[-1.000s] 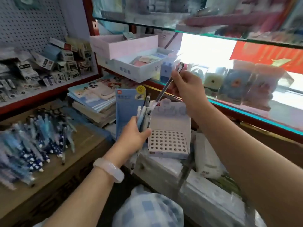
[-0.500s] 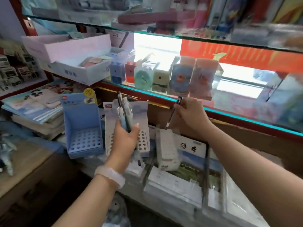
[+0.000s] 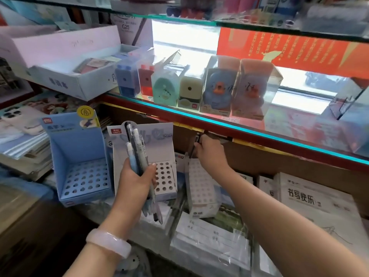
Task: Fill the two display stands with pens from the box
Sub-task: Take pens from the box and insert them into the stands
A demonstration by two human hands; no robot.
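The right hand [image 3: 209, 150] pinches one dark pen [image 3: 196, 141], now lowered from overhead toward a pale stand [image 3: 199, 182]. The left hand [image 3: 135, 176] grips a bundle of pens [image 3: 136, 150]. Both holed stands [image 3: 85, 176] sit empty, so filling has barely begun.

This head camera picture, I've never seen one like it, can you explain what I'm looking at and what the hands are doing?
No machine here: a camera worn on a person's head looks down at their own two hands in a stationery shop. The left hand holds a bunch of pens upright. The right hand pinches a single pen above a white stand. A blue stand and another white stand, both with empty holes, sit on the counter, with notebooks to the right.
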